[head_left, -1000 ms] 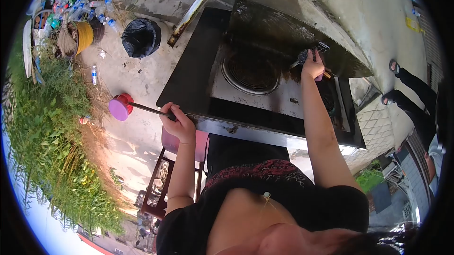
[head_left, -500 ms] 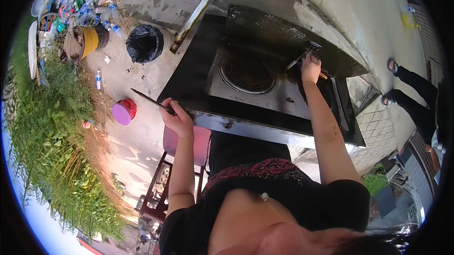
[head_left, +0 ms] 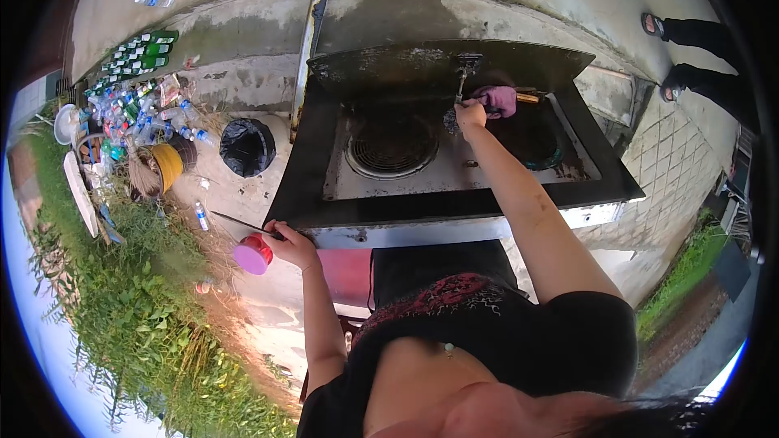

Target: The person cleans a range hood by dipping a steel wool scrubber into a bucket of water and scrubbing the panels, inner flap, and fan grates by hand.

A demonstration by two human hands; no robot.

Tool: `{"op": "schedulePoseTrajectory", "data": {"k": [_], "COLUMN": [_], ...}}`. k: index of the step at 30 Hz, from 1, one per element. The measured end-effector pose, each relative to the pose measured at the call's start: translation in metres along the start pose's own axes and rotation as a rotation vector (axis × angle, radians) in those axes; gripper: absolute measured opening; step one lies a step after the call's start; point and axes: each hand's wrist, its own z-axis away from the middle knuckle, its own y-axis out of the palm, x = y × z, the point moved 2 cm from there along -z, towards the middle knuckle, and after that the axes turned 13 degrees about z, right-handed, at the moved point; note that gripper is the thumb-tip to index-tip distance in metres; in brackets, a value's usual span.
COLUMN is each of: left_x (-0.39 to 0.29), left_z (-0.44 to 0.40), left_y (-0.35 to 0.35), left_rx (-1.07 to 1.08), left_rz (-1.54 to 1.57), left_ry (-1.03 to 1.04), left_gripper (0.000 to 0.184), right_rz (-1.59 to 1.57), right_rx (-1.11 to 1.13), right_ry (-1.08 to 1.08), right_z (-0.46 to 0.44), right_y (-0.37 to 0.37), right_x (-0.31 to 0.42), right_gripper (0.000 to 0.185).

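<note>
A dark, stained stove (head_left: 406,209) with a raised back panel lies before me. My left hand (head_left: 292,246) is closed around the handle of a thin dark knife-like tool (head_left: 237,220), which points left above the ground. Over the middle of the stove, my right hand (head_left: 469,115) is closed on a scraper (head_left: 463,79), whose wide head is near the back panel. A dark mesh-like scrubber shows beside those fingers. To the right of that hand lies a purple cloth (head_left: 497,100), next to a wooden stick (head_left: 527,99). A round burner (head_left: 392,148) is left of my right hand.
A black-lined bin (head_left: 247,148) stands left of the stove. Near my left hand is a red and pink stool (head_left: 253,254). Many bottles (head_left: 134,109) lie at the far left, beside a yellow basket (head_left: 168,167). Another person's legs (head_left: 704,38) show at the upper right.
The view has swung, shifting the stove and surroundings. The scraper now shows clearly in my right hand, and the purple cloth lies apart from the fingers. My left hand still holds the dark tool.
</note>
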Motion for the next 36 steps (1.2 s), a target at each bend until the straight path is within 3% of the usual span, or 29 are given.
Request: {"op": "schedulePoseTrajectory", "data": {"k": [1, 4, 5, 9, 12, 13, 16, 18, 20, 22, 26, 28, 29, 30, 32, 34, 36], "left_x": [0.004, 0.003, 0.001, 0.003, -0.003, 0.000, 0.001, -0.002, -0.006, -0.006, -0.010, -0.010, -0.011, -0.013, -0.018, -0.021, -0.006], "left_z": [-0.001, -0.001, -0.001, 0.001, 0.002, 0.002, 0.003, 0.004, 0.003, 0.003, 0.005, 0.004, 0.004, 0.005, 0.003, 0.005, 0.004], "left_y": [0.000, 0.000, 0.001, 0.000, 0.001, 0.000, 0.001, 0.001, -0.002, -0.006, 0.001, 0.000, 0.001, 0.003, -0.002, 0.002, -0.003], "left_rx": [0.009, -0.001, 0.027, 0.014, 0.008, 0.021, 0.006, 0.019, 0.037, 0.048, 0.056, 0.055, 0.063, 0.070, 0.089, 0.085, 0.079], "left_rz": [0.055, -0.049, -0.014, -0.086, -0.054, -0.085, -0.055, -0.100, -0.224, -0.179, -0.161, -0.155, -0.145, -0.134, -0.148, -0.167, -0.158], "left_ry": [-0.075, 0.029, 0.019, 0.024, 0.013, 0.024, 0.059, 0.060, 0.018, 0.036, 0.079, 0.103, 0.106, 0.110, 0.132, 0.156, 0.091], "left_gripper": [0.016, 0.016, 0.017, 0.020, 0.020, 0.020, 0.019, 0.019, 0.019, 0.019, 0.019, 0.019, 0.019, 0.019, 0.019, 0.020, 0.020], "right_rz": [-0.085, -0.278, -0.281, -0.129, -0.101, -0.016, 0.018, -0.053, 0.102, -0.214, -0.230, -0.251, -0.052, -0.135, -0.163, -0.169, -0.482], "right_rx": [-0.109, -0.694, -0.740, -0.601, -0.318, -0.157, -0.144, -0.232, -0.355, -0.351, -0.384, -0.335, -0.429, -0.418, -0.474, -0.380, -0.356], "right_ry": [-0.027, -0.208, -0.284, -0.341, -0.289, -0.164, -0.025, -0.136, -0.247, -0.198, 0.022, -0.084, -0.156, -0.097, -0.237, -0.195, 0.000], "right_z": [0.004, 0.020, 0.017, 0.022, 0.003, 0.000, -0.013, -0.015, 0.008, 0.016, 0.011, 0.009, 0.014, 0.020, 0.031, 0.028, 0.016], "right_y": [-0.005, -0.040, -0.044, -0.034, -0.053, -0.060, -0.058, -0.049, -0.053, -0.054, -0.059, -0.054, -0.051, -0.052, -0.056, -0.065, -0.068], "right_x": [-0.005, 0.024, 0.036, 0.037, 0.032, 0.031, 0.017, 0.022, 0.050, 0.039, 0.011, 0.032, 0.051, 0.054, 0.037, 0.029, 0.033], "right_gripper": [0.027, 0.023, 0.022, 0.023, 0.023, 0.023, 0.025, 0.023, 0.024, 0.023, 0.021, 0.020, 0.020, 0.018, 0.017, 0.017, 0.017]}}
